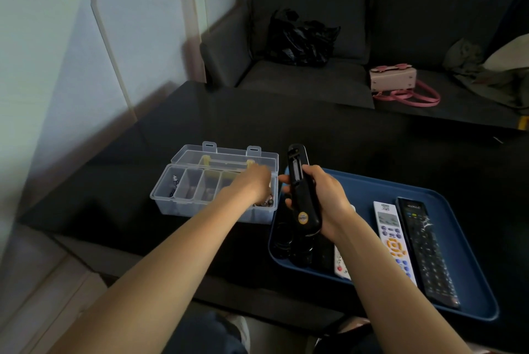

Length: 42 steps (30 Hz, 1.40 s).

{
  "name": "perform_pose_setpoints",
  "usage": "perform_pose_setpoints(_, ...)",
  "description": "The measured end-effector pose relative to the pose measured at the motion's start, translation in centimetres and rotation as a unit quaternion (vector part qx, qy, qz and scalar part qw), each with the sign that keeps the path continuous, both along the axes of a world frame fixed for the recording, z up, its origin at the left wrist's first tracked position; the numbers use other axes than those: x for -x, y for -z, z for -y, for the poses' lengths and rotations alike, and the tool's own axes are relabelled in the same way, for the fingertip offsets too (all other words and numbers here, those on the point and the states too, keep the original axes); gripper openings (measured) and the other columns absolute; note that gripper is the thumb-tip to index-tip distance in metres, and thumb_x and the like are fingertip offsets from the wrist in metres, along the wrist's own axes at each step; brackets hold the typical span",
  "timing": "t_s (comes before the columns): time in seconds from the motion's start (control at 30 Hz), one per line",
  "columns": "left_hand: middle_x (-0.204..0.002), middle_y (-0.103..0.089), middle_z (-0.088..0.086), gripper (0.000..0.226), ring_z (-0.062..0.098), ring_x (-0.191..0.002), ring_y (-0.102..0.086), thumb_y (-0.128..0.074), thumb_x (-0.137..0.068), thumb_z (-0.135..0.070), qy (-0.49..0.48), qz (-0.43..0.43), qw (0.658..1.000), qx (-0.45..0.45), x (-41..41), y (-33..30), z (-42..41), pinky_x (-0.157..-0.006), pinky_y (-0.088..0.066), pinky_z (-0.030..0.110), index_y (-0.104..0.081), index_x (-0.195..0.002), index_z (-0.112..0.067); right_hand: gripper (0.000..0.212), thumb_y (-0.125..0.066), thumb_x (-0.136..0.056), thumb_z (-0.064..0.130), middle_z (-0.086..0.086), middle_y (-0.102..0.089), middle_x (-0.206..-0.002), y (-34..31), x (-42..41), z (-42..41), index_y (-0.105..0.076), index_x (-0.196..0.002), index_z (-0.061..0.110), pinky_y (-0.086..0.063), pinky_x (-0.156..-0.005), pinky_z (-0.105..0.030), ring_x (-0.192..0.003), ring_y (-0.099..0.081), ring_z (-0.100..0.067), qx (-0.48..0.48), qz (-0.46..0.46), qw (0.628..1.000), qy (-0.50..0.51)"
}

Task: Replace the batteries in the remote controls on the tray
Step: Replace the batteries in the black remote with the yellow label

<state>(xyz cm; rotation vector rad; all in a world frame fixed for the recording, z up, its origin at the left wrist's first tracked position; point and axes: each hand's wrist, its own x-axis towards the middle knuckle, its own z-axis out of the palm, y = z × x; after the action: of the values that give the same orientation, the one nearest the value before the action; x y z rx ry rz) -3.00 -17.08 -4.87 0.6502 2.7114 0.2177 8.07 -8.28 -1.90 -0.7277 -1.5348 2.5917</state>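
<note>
Head view shows our right hand (323,199) wrapped round a long black plastic remote (300,190), back side up with its battery slot open, above the near-left corner of the smooth blue tray (446,196). Our left hand (254,185) reaches into the clear plastic box (200,182) at the left; we cannot tell how its fingers lie. Two more flat remotes, one white (393,239) and one black (429,250), lie side by side on the tray.

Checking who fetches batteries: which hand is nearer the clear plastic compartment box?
Left. The left hand reaches into the clear plastic compartment box; the right hand holds the black remote control beside it, over the blue tray.
</note>
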Motion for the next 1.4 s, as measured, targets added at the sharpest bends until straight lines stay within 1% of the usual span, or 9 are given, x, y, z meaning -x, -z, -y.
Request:
perform_pose_setpoints(0.07,-0.077,-0.055,0.004,0.009,0.019,-0.073,-0.056,-0.051,-0.091,-0.011,-0.001,0.006,1.0,-0.006,-0.2,0.1,0.2,-0.069,-0.044,0.03,-0.06,-0.09,-0.008,0.026,-0.043,-0.098,0.022,-0.014,-0.07,-0.086,0.1,-0.2,0.0,-0.058,-0.105,0.002,-0.05,-0.06,-0.03,-0.067,-0.061,-0.017,0.002,-0.001,1.0,0.001)
perform_pose_setpoints(0.1,-0.076,-0.056,0.004,0.011,0.019,-0.075,-0.057,-0.051,-0.091,-0.012,0.002,0.009,1.0,-0.007,-0.4,0.3,0.3,-0.07,-0.045,0.031,-0.058,-0.083,-0.01,0.026,-0.042,-0.098,0.022,-0.013,-0.07,-0.085,0.1,-0.4,0.0,-0.058,-0.107,0.002,-0.05,-0.06,-0.03,-0.068,-0.061,-0.017,0.003,-0.002,1.0,0.0)
perform_pose_setpoints(0.2,-0.088,-0.057,0.007,0.013,0.022,-0.087,-0.058,-0.045,-0.093,-0.014,0.033,0.035,0.999,-0.02,-0.8,0.1,0.6,-0.08,-0.047,0.032,-0.055,-0.084,-0.012,0.024,-0.042,-0.099,0.022,-0.012,-0.071,-0.083,0.0,-0.7,0.1,-0.057,-0.103,0.004,-0.049,-0.061,-0.03,-0.069,-0.061,-0.018,0.001,0.001,1.0,-0.002)
perform_pose_setpoints(0.4,-0.079,-0.049,0.002,0.007,0.019,-0.085,-0.051,-0.049,-0.088,-0.014,0.06,0.111,0.99,-0.06,-1.3,-0.9,1.7,-0.081,-0.043,0.032,-0.056,-0.085,-0.011,0.027,-0.041,-0.099,0.021,-0.014,-0.069,-0.084,-0.4,-1.1,0.1,-0.06,-0.096,0.001,-0.048,-0.062,-0.031,-0.068,-0.06,-0.018,-0.001,0.004,1.0,0.003)
perform_pose_setpoints(0.63,-0.083,-0.059,0.005,0.012,0.018,-0.084,-0.057,-0.06,-0.083,-0.023,0.048,0.076,0.988,-0.125,-2.8,0.0,2.9,-0.083,-0.046,0.034,-0.059,-0.083,-0.012,0.027,-0.041,-0.099,0.022,-0.014,-0.068,-0.086,0.0,-1.3,0.4,-0.059,-0.094,0.002,-0.048,-0.065,-0.032,-0.069,-0.06,-0.019,0.0,0.006,1.0,0.004)
perform_pose_setpoints(0.8,-0.102,-0.062,0.005,0.02,0.021,-0.096,-0.06,-0.061,-0.086,-0.028,0.015,0.023,0.99,-0.14,-3.7,0.3,3.1,-0.091,-0.047,0.038,-0.063,-0.101,-0.014,0.026,-0.042,-0.099,0.023,-0.015,-0.07,-0.089,0.4,-1.0,0.8,-0.056,-0.107,0.003,-0.05,-0.061,-0.032,-0.069,-0.061,-0.02,-0.004,0.018,1.0,0.005)
perform_pose_setpoints(0.93,-0.091,-0.062,0.003,0.019,0.019,-0.088,-0.06,-0.063,-0.086,-0.027,0.012,0.003,0.985,-0.171,-4.2,0.7,3.4,-0.083,-0.048,0.033,-0.068,-0.098,-0.015,0.03,-0.043,-0.098,0.023,-0.014,-0.071,-0.088,0.7,-0.8,1.1,-0.055,-0.113,0.001,-0.05,-0.062,-0.032,-0.069,-0.062,-0.019,-0.007,0.017,1.0,0.0)
perform_pose_setpoints(1.13,-0.09,-0.062,0.001,0.019,0.017,-0.087,-0.057,-0.048,-0.092,-0.025,-0.016,0.001,0.989,-0.147,-3.9,0.8,2.7,-0.079,-0.044,0.03,-0.061,-0.086,-0.013,0.031,-0.042,-0.098,0.024,-0.013,-0.07,-0.078,0.5,-0.6,1.5,-0.062,-0.095,-0.001,-0.048,-0.062,-0.032,-0.062,-0.062,-0.018,-0.006,0.021,1.0,-0.001)
perform_pose_setpoints(1.4,-0.11,-0.062,0.005,0.022,0.024,-0.103,-0.059,-0.057,-0.088,-0.015,-0.127,0.004,0.984,-0.124,-2.6,1.6,0.7,-0.083,-0.048,0.032,-0.058,-0.109,-0.01,0.034,-0.042,-0.098,0.025,-0.014,-0.07,-0.088,0.4,-1.1,1.6,-0.054,-0.117,0.0,-0.051,-0.061,-0.031,-0.064,-0.065,-0.017,0.005,0.019,1.0,0.006)
